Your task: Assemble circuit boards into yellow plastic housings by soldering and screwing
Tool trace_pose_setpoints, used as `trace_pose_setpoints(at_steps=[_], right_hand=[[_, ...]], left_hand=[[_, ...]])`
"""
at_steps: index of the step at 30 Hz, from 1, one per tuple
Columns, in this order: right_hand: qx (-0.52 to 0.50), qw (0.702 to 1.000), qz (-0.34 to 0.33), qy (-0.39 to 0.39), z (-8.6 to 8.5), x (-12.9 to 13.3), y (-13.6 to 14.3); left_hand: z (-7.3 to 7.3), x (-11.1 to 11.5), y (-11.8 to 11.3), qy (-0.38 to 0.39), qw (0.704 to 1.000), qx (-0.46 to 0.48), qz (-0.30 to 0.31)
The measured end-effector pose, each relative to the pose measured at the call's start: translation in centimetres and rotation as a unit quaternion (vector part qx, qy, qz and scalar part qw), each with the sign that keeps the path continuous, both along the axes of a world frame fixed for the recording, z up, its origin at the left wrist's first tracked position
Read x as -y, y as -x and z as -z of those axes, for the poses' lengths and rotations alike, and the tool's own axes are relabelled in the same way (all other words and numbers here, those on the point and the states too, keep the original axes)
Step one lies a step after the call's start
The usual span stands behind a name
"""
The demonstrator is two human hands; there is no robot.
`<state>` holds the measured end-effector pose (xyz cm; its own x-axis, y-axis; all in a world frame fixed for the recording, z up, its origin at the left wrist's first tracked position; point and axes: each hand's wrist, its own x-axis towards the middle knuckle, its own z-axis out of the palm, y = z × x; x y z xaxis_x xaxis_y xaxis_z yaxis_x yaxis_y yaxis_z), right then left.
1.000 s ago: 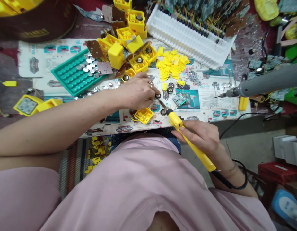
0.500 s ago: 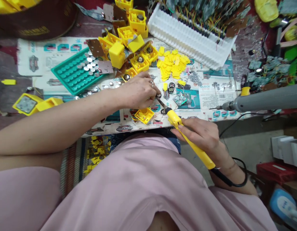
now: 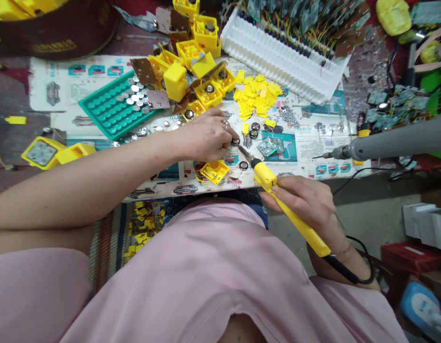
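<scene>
My right hand (image 3: pixel 306 197) is wrapped round the handle of a yellow soldering iron (image 3: pixel 301 224). Its metal tip points up and left at a small round disc (image 3: pixel 235 142), dark with a shiny rim, beside my left fingertips. The fingers of my left hand (image 3: pixel 209 136) are pinched together on that disc; their undersides are hidden. Just below the left hand lies an open yellow plastic housing (image 3: pixel 215 171) with thin wires. A similar loose disc (image 3: pixel 243 165) lies under the iron, and a small green circuit board (image 3: pixel 267 146) is to the right.
A teal tray (image 3: pixel 113 112) with silvery discs stands at left, near yellow housings (image 3: pixel 208 93). Small yellow parts (image 3: pixel 258 95) and screws (image 3: pixel 290 116) lie behind my hands. A white foam rack (image 3: pixel 284 62) holds wired boards. A grey electric screwdriver (image 3: pixel 395 140) juts in from the right.
My right hand and the soldering iron have shifted slightly right, drawing the tip back a little from the disc. The left hand stays in place.
</scene>
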<state>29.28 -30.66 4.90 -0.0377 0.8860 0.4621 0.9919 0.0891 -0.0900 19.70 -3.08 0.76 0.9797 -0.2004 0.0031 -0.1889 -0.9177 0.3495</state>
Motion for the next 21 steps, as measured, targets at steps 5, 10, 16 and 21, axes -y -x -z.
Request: trace_pose_setpoints(at_steps=[5,10,16,21], right_hand=[[-0.009,0.987,0.083,-0.134,1.5,1.2,-0.2],[-0.063,0.945,0.218,-0.235,3.3,2.1,0.3],[-0.147,0.919,0.227,-0.287,4.3,0.9,0.0],[-0.188,0.903,0.208,-0.326,5.3,0.7,-0.5]], left_hand=[[-2.0,-1.2,0.4,0.036,0.999,0.018,0.004],[-4.5,-1.1,-0.8,0.032,0.974,-0.010,-0.222],[-4.5,-0.6,-1.0,-0.041,0.976,0.026,-0.213],[-5.4,-0.1,4.9,0.065,0.979,0.065,-0.183]])
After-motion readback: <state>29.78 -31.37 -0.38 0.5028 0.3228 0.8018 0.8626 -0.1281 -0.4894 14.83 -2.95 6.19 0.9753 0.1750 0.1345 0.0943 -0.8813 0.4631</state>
